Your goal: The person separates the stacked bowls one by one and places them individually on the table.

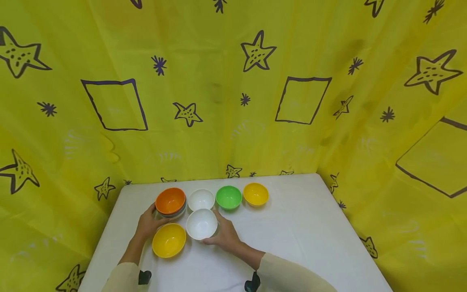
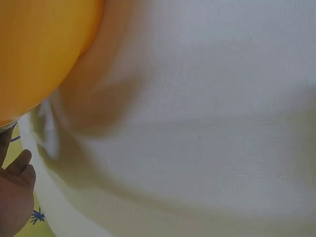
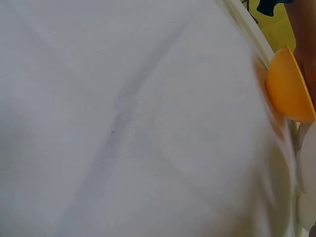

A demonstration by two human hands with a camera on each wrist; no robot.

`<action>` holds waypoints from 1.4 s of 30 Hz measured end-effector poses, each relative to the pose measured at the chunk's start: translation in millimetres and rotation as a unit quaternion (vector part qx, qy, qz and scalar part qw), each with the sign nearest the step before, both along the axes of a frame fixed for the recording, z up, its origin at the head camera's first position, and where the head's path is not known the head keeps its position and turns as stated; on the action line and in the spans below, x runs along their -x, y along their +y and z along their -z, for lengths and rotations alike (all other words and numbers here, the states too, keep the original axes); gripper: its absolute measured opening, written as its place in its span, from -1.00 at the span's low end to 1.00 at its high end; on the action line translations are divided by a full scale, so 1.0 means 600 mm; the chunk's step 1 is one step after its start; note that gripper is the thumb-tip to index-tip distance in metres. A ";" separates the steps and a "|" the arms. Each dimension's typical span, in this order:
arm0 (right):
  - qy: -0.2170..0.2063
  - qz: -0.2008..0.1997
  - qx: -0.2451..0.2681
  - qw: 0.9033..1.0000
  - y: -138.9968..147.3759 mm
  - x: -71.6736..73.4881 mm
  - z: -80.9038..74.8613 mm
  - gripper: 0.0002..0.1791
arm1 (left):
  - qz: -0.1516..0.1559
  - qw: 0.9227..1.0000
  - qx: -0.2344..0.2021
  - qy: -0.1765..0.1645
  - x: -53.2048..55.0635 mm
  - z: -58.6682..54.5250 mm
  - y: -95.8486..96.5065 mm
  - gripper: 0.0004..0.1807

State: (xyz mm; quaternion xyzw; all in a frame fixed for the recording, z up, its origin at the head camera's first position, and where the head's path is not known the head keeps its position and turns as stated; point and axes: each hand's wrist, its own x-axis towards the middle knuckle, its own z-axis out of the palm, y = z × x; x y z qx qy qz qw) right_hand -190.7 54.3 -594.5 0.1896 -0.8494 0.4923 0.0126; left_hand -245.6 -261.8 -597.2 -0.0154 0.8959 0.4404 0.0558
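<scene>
My left hand (image 1: 148, 224) holds the side of a small stack, an orange bowl (image 1: 170, 201) on top of a greyish bowl (image 1: 179, 214). My right hand (image 1: 227, 233) grips a white bowl (image 1: 202, 224) by its right side, thumb near the front and fingers behind. Just beyond it stands another white bowl (image 1: 202, 199); I cannot tell whether the two touch. A yellow bowl (image 1: 169, 240) sits nearest to me, below the stack. In the left wrist view part of the left hand (image 2: 17, 197) shows beside a large yellow-orange bowl (image 2: 44, 54).
A green bowl (image 1: 229, 197) and a second yellow bowl (image 1: 255, 194) continue the back row to the right. White cloth covers the table (image 1: 292, 243). Yellow curtains (image 1: 219, 154) with drawn stars hang along the back and sides.
</scene>
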 end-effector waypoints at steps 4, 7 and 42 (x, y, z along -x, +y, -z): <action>0.001 -0.005 -0.004 1.000 0.005 -0.003 0.014 0.06 | 0.000 1.000 0.000 0.000 0.002 -0.001 0.000 0.17; -0.005 -0.007 -0.004 1.000 0.008 -0.006 0.023 0.02 | -0.002 1.000 0.003 0.000 0.003 -0.001 0.000 0.18; 0.102 0.041 0.006 0.994 -0.028 0.075 -0.058 0.18 | -0.001 1.000 0.004 -0.009 0.004 0.005 -0.001 0.16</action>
